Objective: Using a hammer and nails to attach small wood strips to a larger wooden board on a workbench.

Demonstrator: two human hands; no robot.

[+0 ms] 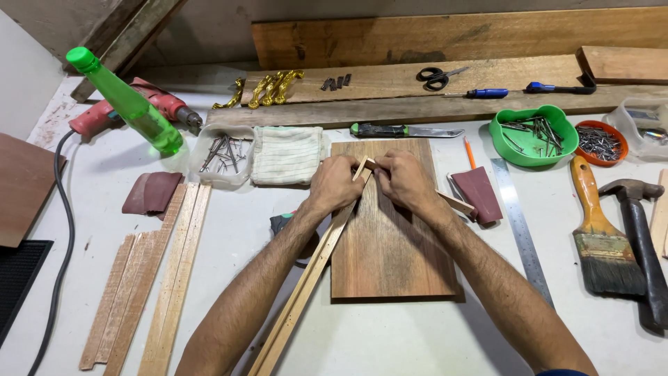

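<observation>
Above the wooden board (pixel 390 237), both hands (pixel 334 182) (pixel 407 182) have their grip clamped on thin wood strips (pixel 313 268).

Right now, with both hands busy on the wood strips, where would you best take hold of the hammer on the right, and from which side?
Grip the hammer around its dark handle, near the middle, coming from above. It lies flat on the table with its head toward the far side and the handle running toward the near edge. The paintbrush lies close on its left, so the open right side probably suits the fingers best.
</observation>
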